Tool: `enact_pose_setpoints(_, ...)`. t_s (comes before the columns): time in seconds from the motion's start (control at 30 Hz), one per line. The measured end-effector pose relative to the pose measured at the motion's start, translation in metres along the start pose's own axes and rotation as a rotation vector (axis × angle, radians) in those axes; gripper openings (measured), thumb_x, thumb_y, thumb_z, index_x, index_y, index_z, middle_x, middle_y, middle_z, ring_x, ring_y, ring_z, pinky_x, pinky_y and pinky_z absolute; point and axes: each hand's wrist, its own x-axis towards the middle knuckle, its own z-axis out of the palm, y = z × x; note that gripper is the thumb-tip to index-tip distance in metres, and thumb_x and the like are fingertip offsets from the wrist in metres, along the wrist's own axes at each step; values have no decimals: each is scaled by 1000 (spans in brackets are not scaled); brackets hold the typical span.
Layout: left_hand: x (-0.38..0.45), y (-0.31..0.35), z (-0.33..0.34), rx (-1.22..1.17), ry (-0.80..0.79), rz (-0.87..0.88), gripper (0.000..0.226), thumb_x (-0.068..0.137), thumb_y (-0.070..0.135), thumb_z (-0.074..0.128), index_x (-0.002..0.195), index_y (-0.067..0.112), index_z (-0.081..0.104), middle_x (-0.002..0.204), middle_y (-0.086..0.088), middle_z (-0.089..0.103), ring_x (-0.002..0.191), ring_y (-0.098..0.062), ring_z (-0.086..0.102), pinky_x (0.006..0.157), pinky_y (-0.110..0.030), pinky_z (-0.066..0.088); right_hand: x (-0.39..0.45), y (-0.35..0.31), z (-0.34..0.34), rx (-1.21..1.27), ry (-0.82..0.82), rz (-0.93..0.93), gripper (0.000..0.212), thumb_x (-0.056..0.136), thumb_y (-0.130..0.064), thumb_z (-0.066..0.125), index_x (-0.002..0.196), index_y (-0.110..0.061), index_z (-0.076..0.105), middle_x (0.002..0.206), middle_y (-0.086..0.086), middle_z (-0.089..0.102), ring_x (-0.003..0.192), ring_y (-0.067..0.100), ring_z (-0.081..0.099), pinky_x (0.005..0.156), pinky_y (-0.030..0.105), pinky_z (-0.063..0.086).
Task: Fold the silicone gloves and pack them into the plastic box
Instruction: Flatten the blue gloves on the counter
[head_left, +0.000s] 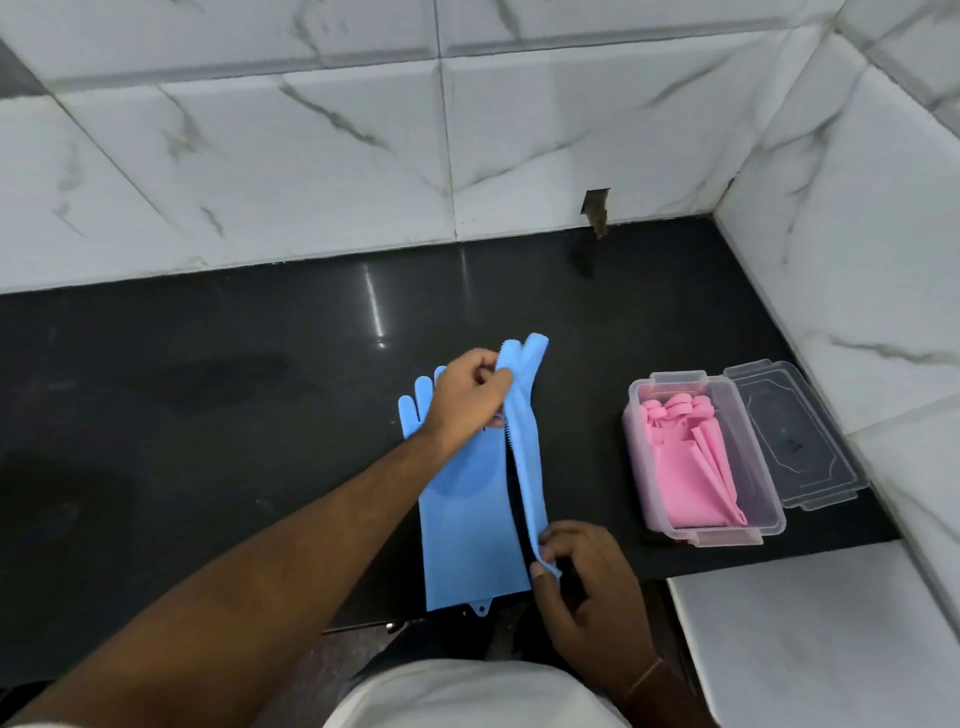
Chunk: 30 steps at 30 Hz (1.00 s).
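1. Two blue gloves on the black counter (208, 389): flat blue glove (467, 530) lying under the left forearm; folded blue glove (527, 441) stretched between both sets of fingers.
2. Right of the fingers: plastic box (769, 499), open, holding pink gloves (685, 467); clear lid (795, 436) beyond.
3. Left hand (470, 397) fingers curled, pinching the fingertip end; right hand (582, 577) thumb and fingers pinching the cuff end.
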Motion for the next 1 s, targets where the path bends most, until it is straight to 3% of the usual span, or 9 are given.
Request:
enact_pose_setpoints(0.13, -12, -40, -76, 129, 137, -74, 23, 99, 29, 70, 79, 18, 67, 56, 12, 62, 46, -5, 61, 44, -20, 49, 6, -20, 29, -150, -212, -150, 6, 101, -32, 65, 102, -27, 65, 111, -15, 67, 102, 10, 62, 87, 29, 52)
enact_pose_setpoints(0.27, -23, -74, -116, 373, 102, -178, 22, 97, 36, 63, 84, 19, 67, 53, 12, 66, 40, -4, 60, 44, -20, 43, 8, -33, 47, -231, -301, -120, 6, 97, -28, 68, 95, -23, 70, 98, -10, 70, 91, 14, 61, 78, 36, 55)
enact_pose_setpoints(0.5, -25, -80, -121, 266, 65, -225, 18, 96, 35, 64, 91, 20, 72, 83, 4, 82, 44, -12, 69, 37, -21, 42, 4, -42, 67, -310, -377, -100, 14, 88, -16, 80, 100, -22, 78, 97, -8, 75, 87, 20, 67, 72, 39, 59)
enact_pose_setpoints(0.63, -25, -80, -122, 207, 46, -263, 17, 97, 31, 63, 93, 17, 72, 86, 3, 83, 56, -20, 80, 40, -21, 44, 0, -43, 74, -324, -393, -123, 20, 85, -13, 82, 103, -20, 82, 97, -4, 75, 84, 22, 68, 67, 37, 60)
enact_pose_setpoints(1.0, -17, -80, -123, 227, -58, -286, 17, 104, 29, 47, 107, 17, 59, 94, -2, 80, 60, -22, 82, 45, -25, 49, 4, -50, 88, -355, -450, -154, 19, 90, -19, 75, 106, -24, 83, 94, -5, 73, 81, 22, 66, 60, 38, 58)
